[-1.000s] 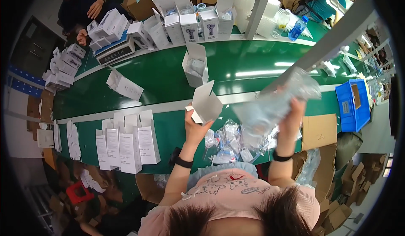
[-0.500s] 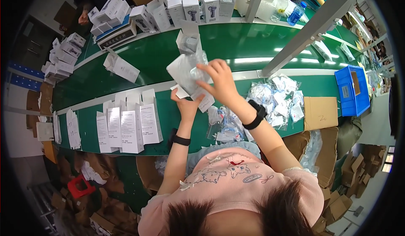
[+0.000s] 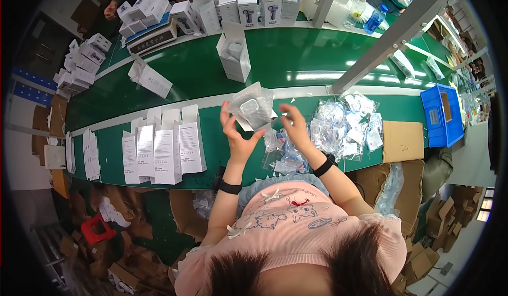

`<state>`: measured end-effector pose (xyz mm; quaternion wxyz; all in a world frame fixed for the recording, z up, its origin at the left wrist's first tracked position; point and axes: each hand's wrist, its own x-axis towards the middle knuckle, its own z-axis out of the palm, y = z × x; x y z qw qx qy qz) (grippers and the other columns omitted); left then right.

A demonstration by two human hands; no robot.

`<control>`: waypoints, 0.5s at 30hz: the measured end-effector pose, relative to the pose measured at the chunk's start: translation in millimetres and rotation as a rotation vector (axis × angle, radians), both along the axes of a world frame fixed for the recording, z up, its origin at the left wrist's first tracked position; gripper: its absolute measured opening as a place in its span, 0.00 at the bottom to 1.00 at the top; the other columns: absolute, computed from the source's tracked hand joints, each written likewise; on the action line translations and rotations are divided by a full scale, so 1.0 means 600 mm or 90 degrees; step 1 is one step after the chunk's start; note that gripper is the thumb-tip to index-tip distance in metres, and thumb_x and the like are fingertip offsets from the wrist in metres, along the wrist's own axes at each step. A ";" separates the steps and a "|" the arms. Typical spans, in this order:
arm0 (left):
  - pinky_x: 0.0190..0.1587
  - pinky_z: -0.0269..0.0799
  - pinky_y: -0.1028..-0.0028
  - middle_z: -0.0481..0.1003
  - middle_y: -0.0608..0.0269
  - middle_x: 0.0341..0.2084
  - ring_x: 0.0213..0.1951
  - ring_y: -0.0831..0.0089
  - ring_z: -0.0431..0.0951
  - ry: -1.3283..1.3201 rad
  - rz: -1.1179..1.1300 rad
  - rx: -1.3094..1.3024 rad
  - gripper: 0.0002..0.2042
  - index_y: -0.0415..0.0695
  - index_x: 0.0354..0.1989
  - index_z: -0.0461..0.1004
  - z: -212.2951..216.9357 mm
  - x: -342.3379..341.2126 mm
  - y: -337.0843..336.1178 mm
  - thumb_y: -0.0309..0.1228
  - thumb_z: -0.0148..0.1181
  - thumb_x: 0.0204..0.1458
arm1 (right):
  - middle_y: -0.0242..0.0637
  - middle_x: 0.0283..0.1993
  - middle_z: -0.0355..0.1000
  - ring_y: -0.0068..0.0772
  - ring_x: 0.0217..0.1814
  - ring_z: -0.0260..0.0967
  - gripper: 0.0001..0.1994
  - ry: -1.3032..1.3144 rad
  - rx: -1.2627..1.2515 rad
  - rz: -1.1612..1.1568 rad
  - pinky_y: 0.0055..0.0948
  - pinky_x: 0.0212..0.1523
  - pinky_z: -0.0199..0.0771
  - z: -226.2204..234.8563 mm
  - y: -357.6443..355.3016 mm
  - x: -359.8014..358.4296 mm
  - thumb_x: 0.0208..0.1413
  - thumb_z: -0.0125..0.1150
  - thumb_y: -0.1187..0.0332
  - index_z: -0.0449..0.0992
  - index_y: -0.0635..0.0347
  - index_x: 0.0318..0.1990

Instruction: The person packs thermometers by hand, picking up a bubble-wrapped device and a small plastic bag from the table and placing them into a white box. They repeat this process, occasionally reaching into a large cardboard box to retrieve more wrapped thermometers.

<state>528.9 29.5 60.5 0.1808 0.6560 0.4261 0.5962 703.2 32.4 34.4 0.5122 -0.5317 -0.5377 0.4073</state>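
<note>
My left hand [image 3: 241, 140] grips a small white carton [image 3: 263, 117] from its left side, thumb at the near side. A clear bag [image 3: 250, 106] with a pale item inside shows in the carton's open top and bulges past its rim. To the right of the carton, my right hand [image 3: 297, 128] has its fingers apart and holds nothing. Below it lie small clear packets [image 3: 288, 155] with blue and white contents. Farther off, an open white carton [image 3: 233, 63] stands upright with a bagged item in it.
Several open white cartons [image 3: 166, 150] stand at the left of the bench. A larger heap of packets [image 3: 346, 129] lies right, beside a brown cardboard piece [image 3: 403, 141] and a blue bin [image 3: 442, 117]. A metal post [image 3: 389, 39] slants across the right side.
My right hand has come off the bagged item and moved down to the right. The held carton has turned more upright and moved nearer, apart from the standing carton behind it.
</note>
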 end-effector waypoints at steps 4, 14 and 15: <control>0.53 0.57 0.63 0.53 0.45 0.54 0.54 0.52 0.58 0.063 -0.001 0.019 0.30 0.46 0.49 0.57 0.044 -0.006 0.010 0.26 0.65 0.35 | 0.39 0.49 0.63 0.34 0.49 0.63 0.20 -0.159 0.079 0.101 0.27 0.44 0.66 0.020 -0.006 -0.012 0.47 0.53 0.74 0.64 0.59 0.51; 0.49 0.62 0.66 0.57 0.48 0.53 0.52 0.55 0.62 0.060 0.030 -0.089 0.13 0.41 0.33 0.72 0.047 -0.006 0.010 0.21 0.62 0.35 | 0.43 0.40 0.70 0.33 0.38 0.70 0.17 -0.164 -0.124 0.230 0.22 0.40 0.68 0.070 0.063 0.016 0.45 0.58 0.70 0.69 0.63 0.45; 0.49 0.62 0.68 0.58 0.49 0.51 0.51 0.55 0.63 0.081 0.034 -0.097 0.11 0.41 0.31 0.73 0.042 -0.006 0.008 0.21 0.62 0.35 | 0.43 0.40 0.70 0.33 0.38 0.70 0.17 -0.164 -0.125 0.231 0.22 0.40 0.68 0.064 0.061 0.015 0.45 0.58 0.70 0.69 0.63 0.45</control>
